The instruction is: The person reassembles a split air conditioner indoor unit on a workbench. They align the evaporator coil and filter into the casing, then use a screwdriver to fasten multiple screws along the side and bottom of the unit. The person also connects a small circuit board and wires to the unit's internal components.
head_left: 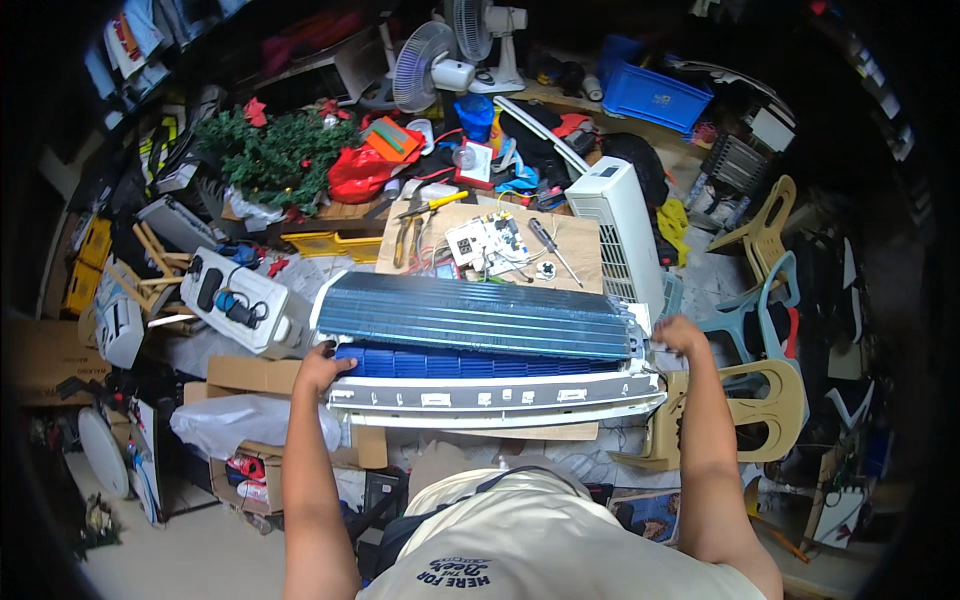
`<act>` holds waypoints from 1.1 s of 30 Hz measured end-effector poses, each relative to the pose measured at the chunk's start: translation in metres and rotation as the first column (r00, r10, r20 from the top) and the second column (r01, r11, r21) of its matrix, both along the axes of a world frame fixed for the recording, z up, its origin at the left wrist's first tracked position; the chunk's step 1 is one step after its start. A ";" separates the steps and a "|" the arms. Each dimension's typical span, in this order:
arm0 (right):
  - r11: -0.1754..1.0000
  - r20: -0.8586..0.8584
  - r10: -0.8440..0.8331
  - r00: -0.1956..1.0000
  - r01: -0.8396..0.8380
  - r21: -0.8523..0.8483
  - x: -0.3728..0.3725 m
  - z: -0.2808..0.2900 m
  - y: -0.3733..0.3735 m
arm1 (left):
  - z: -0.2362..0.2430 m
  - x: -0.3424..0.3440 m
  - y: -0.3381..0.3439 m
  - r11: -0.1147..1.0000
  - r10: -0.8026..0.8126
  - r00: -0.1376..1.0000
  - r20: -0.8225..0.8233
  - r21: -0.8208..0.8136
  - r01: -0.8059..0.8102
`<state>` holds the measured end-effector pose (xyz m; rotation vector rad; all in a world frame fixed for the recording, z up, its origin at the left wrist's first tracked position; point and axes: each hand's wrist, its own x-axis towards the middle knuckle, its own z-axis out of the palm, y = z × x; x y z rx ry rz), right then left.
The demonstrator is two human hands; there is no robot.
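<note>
An air conditioner indoor unit lies across a board, its finned coil point(470, 310) raised over a blue cylindrical blower point(440, 361) and its white plastic chassis point(500, 398) along the near side. My left hand point(322, 365) grips the left end, thumb on the blower. Beside the coil's right end, my right hand point(683, 335) is closed, with what it holds hidden. Behind the unit on the cardboard point(580, 240) are a circuit board point(490, 245), a screwdriver point(553, 250) and pliers point(405, 240).
A white air conditioner casing point(610, 200) leans at back right, near plastic chairs point(760, 410). A white plastic housing point(240, 300) with a power tool and cardboard boxes point(245, 375) sit left. Fans point(425, 65), a blue crate point(655, 95) and a small artificial tree point(265, 160) crowd the back.
</note>
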<state>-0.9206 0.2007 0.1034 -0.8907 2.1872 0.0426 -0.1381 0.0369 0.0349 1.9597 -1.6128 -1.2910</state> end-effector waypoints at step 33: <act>0.944 0.984 0.105 0.146 0.297 -0.145 0.645 0.014 -0.158 | 0.068 0.079 -0.007 0.997 0.076 0.469 -0.880 0.072 -0.026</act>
